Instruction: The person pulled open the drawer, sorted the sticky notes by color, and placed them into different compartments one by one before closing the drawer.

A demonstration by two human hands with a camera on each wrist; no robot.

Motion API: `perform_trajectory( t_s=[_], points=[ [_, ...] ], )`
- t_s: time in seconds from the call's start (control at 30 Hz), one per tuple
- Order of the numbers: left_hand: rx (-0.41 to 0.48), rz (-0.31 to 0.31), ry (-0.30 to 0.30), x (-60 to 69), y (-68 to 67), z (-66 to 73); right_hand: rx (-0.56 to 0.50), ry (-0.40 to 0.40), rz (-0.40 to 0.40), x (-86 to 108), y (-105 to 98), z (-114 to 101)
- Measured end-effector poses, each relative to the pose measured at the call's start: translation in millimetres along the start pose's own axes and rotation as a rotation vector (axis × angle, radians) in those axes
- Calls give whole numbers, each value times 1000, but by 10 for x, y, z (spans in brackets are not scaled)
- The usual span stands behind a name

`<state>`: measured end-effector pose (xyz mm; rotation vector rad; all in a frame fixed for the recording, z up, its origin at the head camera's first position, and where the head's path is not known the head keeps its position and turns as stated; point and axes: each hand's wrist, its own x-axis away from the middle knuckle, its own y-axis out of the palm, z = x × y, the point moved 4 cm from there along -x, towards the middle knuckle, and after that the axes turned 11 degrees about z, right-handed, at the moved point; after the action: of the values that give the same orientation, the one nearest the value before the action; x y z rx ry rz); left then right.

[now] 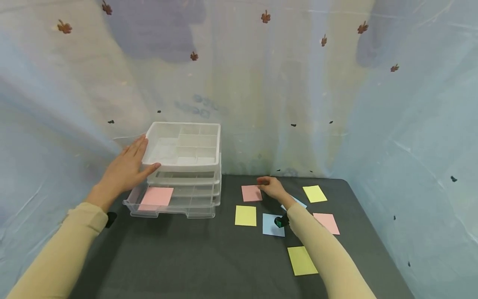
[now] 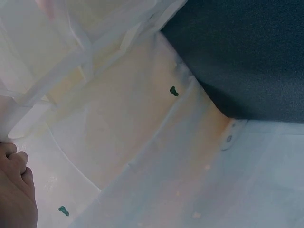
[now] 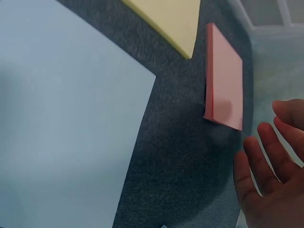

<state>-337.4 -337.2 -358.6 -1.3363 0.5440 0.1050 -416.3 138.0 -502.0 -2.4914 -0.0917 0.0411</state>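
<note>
My left hand (image 1: 125, 168) rests with spread fingers on the left side of a white drawer unit (image 1: 183, 168); in the left wrist view part of that hand (image 2: 16, 185) shows at the lower left edge. The unit's clear bottom drawer stands pulled out, with a pink note pad (image 1: 158, 196) in it. My right hand (image 1: 274, 189) hovers at the right edge of another pink pad (image 1: 251, 193). In the right wrist view the fingers of this hand (image 3: 270, 175) are loosely bent and apart, close to the pink pad (image 3: 227, 80), holding nothing.
Yellow pads (image 1: 245, 216) (image 1: 315, 194) (image 1: 303, 261), blue pads (image 1: 269, 224) (image 1: 298, 202) and a third pink pad (image 1: 326, 223) lie on the dark table (image 1: 179, 261). A patterned curtain (image 1: 246, 83) hangs behind the table and along its sides.
</note>
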Motion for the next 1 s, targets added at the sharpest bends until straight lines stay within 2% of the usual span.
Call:
perform_trajectory(
  t_s=[0.3,0.7,1.0],
  points=[
    [4,13,8,2,-8,29,169,-38,-23,-153,88,115],
    [9,8,-3,-1,-26,29,303,-135,-113,-107,147,62],
    [-1,11,3,-4,-14,46,342,-93,-137,-85,137,95]
  ],
)
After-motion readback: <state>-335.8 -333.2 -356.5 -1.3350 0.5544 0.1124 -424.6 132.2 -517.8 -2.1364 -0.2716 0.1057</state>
